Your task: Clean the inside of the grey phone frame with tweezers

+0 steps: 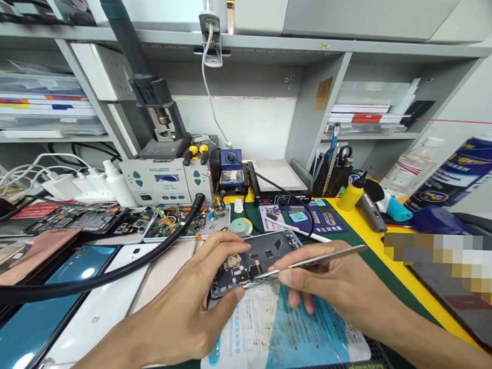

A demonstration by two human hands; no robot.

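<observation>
Clock hours here run from the opened phone (274, 247), which sits over a blue-and-white printed sheet (317, 332) at the front of the desk. A thick black hose (105, 287) is the main thing in the way: it leaves the hot-air station (161, 176) at ten o'clock and sweeps over the white phone (104, 309) and the blue phone (48, 301) to nine. A tray's worth of circuit boards (176, 220) crowds ten o'clock too; a purple card (329, 219) lies at two, with a yellow bottle (350, 196) beyond it.

The left hand (193, 301) grips the phone's left end, fingers along the far edge, thumb at the near one. The right hand (327, 279) pinches metal tweezers (328, 258), tips down by that thumb; whether they touch anything I cannot tell.

Past the right hand, from two to four o'clock, runs a strip of green mat (411, 292), then the yellow border (416, 271) and a dark-screened device (467, 316). Grey shelving (275, 43) spans the whole back, twelve o'clock.
</observation>
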